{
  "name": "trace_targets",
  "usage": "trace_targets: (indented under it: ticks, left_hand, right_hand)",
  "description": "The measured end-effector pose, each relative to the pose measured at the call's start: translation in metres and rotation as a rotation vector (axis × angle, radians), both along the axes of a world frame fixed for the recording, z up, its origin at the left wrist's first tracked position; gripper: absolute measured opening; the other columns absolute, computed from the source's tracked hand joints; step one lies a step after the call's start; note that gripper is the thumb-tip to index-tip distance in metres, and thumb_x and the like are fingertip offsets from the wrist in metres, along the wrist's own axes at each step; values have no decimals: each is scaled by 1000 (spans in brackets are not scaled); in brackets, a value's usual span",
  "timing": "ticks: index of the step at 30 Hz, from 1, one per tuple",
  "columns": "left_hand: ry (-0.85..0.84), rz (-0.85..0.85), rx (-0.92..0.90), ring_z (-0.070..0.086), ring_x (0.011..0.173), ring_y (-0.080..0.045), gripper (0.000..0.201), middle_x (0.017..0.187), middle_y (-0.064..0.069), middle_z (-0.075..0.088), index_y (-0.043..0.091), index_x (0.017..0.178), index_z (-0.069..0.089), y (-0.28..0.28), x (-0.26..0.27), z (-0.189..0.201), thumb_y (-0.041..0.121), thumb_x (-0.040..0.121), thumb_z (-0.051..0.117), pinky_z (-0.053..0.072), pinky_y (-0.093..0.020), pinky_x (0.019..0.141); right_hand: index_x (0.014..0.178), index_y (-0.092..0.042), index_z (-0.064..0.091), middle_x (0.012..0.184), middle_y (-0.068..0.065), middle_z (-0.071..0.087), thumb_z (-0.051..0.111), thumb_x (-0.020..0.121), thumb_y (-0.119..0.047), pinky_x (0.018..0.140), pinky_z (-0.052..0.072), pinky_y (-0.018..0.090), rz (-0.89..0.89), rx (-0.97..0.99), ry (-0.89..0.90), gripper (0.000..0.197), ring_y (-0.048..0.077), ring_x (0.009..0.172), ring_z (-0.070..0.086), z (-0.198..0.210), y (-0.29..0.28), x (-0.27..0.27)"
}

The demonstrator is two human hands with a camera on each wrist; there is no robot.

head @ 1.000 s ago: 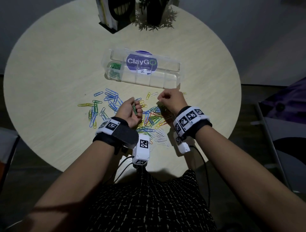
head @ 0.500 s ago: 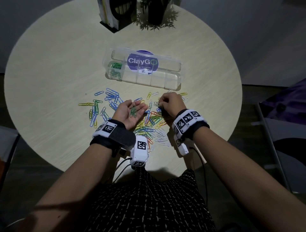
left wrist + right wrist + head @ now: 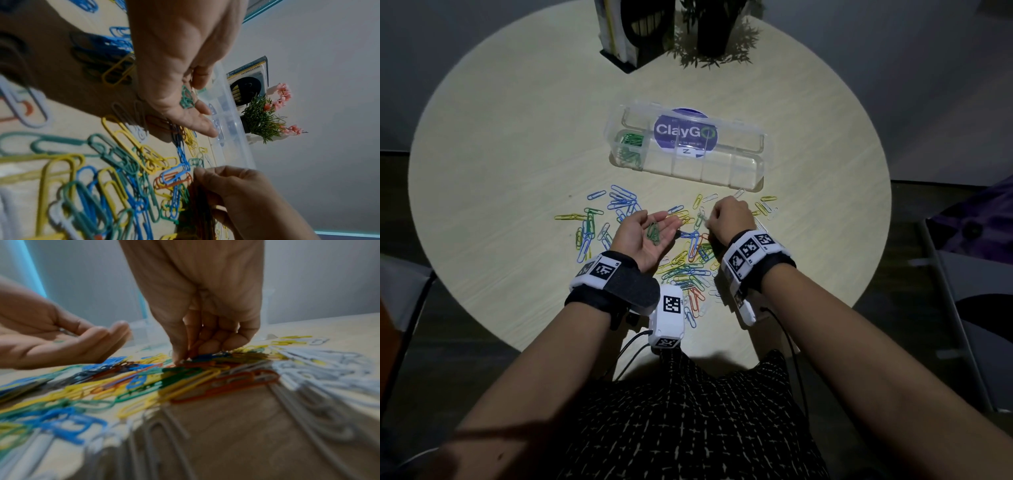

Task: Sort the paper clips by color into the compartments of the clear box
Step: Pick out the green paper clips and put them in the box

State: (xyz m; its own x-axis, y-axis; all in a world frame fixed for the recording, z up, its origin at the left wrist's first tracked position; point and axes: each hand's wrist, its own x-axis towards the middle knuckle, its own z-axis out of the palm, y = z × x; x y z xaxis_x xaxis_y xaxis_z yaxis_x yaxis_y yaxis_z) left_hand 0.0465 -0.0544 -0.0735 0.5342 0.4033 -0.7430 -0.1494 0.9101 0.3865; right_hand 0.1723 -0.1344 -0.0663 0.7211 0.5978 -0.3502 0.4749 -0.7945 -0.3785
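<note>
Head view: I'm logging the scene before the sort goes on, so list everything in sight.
clear box: one, lid open, table centre
green clips in box: several, leftmost compartment
ClayGo sticker: one, purple, seen through the box
loose clips: many, blue, yellow, green, orange, white, scattered near the hands
green clips in palm: a few
table: one, round, pale wood
book holder: one, black, far edge
plant: one, dark pot, far edge
left hand: palm up, open
right hand: fingers curled, down on the pile

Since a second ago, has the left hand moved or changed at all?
Yes. The left hand has opened palm up, green clips lying on it, staying at about the same distance from the clear box.
</note>
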Motion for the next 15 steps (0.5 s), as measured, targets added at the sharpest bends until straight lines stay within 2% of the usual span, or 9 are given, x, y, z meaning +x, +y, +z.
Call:
trace_targets:
  ticks: [4,8,10,12,15]
  left_hand:
    - [2,26,-5,70,47,-19,39,55,-12,70,4,80,53,4,-7,-2,22,103,27,55,-19,49]
    - [5,21,-4,69,46,-18,40,54,-11,69,4,80,52,3,-7,-3,23,103,27,55,-19,48]
    - [10,8,1,69,46,-17,40,53,-11,69,4,80,52,3,-5,-2,23,103,27,54,-19,47]
    - [13,-7,6,69,45,-17,40,53,-10,69,4,79,52,3,-5,-1,24,104,26,54,-18,46]
    - [21,-7,17,68,45,-16,40,52,-9,69,5,79,52,5,-6,1,23,103,27,53,-17,46]
  right_hand:
    - [98,-2,64,106,18,67,57,87,-15,84,48,36,-137,-20,-28,18,33,101,62,4,-8,12]
    - [90,-1,68,100,19,68,62,85,-20,89,50,39,-92,34,52,20,35,99,61,6,-2,3]
    - [88,-2,68,100,19,68,68,80,-22,87,50,38,-83,31,108,22,34,98,62,8,3,-6]
    - [92,-3,65,103,17,67,70,78,-25,85,48,37,-103,-1,109,27,34,99,62,9,7,-12]
    - [91,-8,55,111,15,63,64,83,-25,93,43,40,-138,-40,59,21,33,105,59,13,10,-18]
